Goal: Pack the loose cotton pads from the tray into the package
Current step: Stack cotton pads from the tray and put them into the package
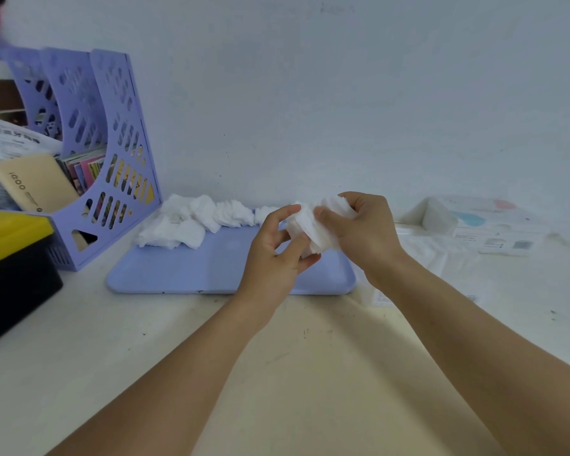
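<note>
Gripping a thick stack of white square cotton pads (313, 228) above the lilac plastic tray (195, 268), both hands curl round it: left hand (277, 255) underneath, right hand (359, 225) on top. More loose pads (191, 222) line the tray's far edge. What looks like the clear package (441, 255) lies on the surface at right.
</note>
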### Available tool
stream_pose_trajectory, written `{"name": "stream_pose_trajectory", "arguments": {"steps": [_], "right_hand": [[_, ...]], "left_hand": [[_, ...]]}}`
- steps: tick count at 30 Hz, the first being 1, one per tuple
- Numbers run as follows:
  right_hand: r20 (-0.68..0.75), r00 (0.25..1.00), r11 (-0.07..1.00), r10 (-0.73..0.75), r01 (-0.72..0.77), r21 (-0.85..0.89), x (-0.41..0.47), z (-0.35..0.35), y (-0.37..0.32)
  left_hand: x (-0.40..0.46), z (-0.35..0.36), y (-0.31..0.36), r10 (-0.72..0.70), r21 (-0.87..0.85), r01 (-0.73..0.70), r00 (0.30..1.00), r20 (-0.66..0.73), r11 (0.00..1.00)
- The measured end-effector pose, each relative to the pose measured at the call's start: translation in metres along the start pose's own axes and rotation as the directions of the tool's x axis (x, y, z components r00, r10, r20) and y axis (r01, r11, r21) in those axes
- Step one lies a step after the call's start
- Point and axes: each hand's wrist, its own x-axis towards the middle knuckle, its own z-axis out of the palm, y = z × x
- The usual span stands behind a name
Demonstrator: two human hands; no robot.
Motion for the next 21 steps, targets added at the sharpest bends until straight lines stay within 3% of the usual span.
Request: {"name": "stream_pose_trajectory", "arguments": {"steps": [4, 10, 14, 17, 19, 21], "right_hand": [[0.0, 0.999, 0.998, -0.043, 0.043, -0.037, -0.002, 0.003, 0.002], [0.145, 0.988, 0.987, -0.06, 0.081, -0.14, 0.002, 0.002, 0.007], [0.008, 0.997, 0.995, -0.079, 0.078, 0.066, 0.007, -0.011, -0.007], [0.134, 0.991, 0.932, 0.023, -0.07, 0.357, 0.006, -0.017, -0.023], [0.223, 0.975, 0.946, 0.02, -0.09, 0.311, 0.001, -0.015, -0.025], [0.211, 0.977, 0.977, -0.016, -0.03, 0.212, -0.002, -0.012, -0.022]], "left_hand": [[0.0, -0.002, 0.003, -0.018, -0.027, 0.018, 1.0, -0.017, 0.999], [0.003, -0.005, 0.003, -0.006, 0.001, 0.006, 0.998, -0.06, 1.0], [0.004, -0.007, 0.003, -0.028, -0.009, 0.027, 0.997, -0.067, 1.0], [0.005, -0.007, 0.003, -0.033, -0.01, 0.033, 0.997, -0.067, 0.999], [0.004, -0.007, 0.005, -0.034, 0.0, 0.034, 0.998, -0.061, 0.999], [0.004, -0.007, 0.005, -0.036, 0.028, 0.037, 0.998, -0.044, 0.999]]}}
